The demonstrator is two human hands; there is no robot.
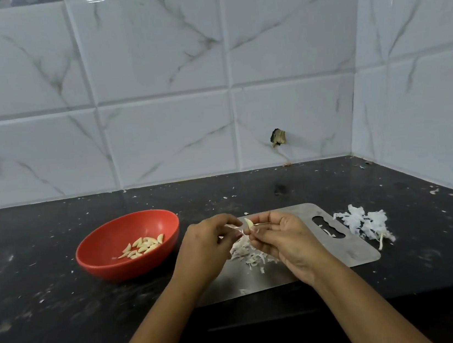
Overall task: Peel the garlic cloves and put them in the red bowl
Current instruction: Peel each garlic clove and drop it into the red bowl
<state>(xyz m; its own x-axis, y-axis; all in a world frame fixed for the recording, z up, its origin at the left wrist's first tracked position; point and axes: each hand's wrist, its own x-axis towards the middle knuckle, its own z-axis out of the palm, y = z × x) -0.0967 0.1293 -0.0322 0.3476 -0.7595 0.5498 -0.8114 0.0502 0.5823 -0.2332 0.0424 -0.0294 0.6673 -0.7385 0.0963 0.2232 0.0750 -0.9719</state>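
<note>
Over the board (354,252), the right hand (283,238) pinches a clove (249,224) in curled fingertips. The left hand (206,246), fingers curled, seems to pinch its skin (231,226), though that is too small to be sure. Peels (247,252) lie on the board beneath. Peeling is the step in hand. Next, strip the last skin and carry the clove to the bowl (123,268), just left of the board, with the peeled cloves (143,247).

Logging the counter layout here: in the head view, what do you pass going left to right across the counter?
red bowl → left hand → garlic clove → right hand → heap of white skins
</note>
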